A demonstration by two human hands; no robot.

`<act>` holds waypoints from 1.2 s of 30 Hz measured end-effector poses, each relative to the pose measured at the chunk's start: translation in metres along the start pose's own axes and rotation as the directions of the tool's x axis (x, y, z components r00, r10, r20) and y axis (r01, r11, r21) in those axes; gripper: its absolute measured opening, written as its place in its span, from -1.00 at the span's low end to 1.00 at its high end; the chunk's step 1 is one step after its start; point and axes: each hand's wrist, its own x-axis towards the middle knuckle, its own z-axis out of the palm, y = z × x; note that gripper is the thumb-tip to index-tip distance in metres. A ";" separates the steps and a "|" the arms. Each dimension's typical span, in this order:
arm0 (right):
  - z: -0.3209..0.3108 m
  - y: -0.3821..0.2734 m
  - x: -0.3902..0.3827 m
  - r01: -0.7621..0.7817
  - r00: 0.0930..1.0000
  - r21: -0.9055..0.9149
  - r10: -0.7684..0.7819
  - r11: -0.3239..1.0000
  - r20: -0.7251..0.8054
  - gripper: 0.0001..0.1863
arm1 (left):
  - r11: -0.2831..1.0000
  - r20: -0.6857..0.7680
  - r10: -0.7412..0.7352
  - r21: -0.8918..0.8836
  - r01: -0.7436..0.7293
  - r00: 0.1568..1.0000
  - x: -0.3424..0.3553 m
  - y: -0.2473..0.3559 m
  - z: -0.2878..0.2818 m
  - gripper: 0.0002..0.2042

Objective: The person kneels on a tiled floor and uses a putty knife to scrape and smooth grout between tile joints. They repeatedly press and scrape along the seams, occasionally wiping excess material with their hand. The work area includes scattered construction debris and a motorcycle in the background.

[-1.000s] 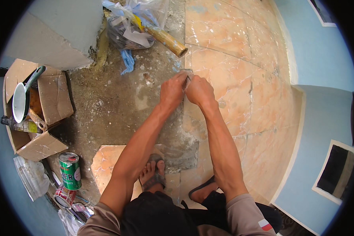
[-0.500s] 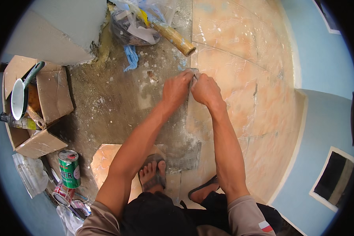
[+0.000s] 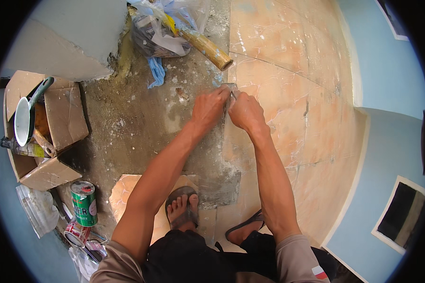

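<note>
In front of me, above the tiled floor's edge, my left hand and my right hand are close together, both closed. Their fingertips pinch a small, thin grey piece that looks like a scrap of sheet. Most of it is hidden by the fingers, so its kind is unclear. Just beyond the hands lies the open end of a bamboo pole, which rests against a clear plastic bag of rubbish.
An open cardboard box on the left holds a white pan with a green handle. Below it stand a green tin can and a red can. Marbled tiles meet rough concrete. A blue wall bounds the right.
My left hand has shifted slightly left and nearer to me. Both hands keep pinching the grey piece. The view has moved a little.
</note>
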 end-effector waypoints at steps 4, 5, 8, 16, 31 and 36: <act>-0.016 -0.006 0.027 -0.041 0.999 0.041 0.040 0.998 0.023 -0.68 | 0.999 0.041 -0.013 0.033 0.012 0.999 0.022 -0.006 -0.005 -0.84; -0.016 -0.003 0.026 -0.039 0.998 0.016 0.038 0.999 0.043 -0.67 | 0.999 0.061 -0.017 0.040 0.015 0.998 0.021 -0.005 -0.004 -0.85; -0.006 -0.002 0.014 -0.015 1.000 0.002 0.015 1.000 0.020 -0.67 | 0.999 0.056 -0.017 0.046 0.014 0.998 0.013 -0.005 -0.002 -0.88; -0.027 -0.016 0.040 -0.064 0.995 0.038 0.061 0.997 0.080 -0.62 | 0.997 0.076 -0.049 0.068 0.044 0.996 0.043 -0.022 0.005 -0.82; -0.018 -0.015 0.047 -0.063 0.998 0.091 0.063 0.994 -0.002 -0.69 | 0.997 0.042 -0.075 0.027 0.073 0.996 0.038 -0.030 0.015 -0.80; -0.032 -0.019 0.057 -0.077 0.997 0.097 0.075 0.992 0.027 -0.65 | 0.985 0.265 -0.140 0.133 0.108 0.954 0.058 -0.028 0.007 -0.80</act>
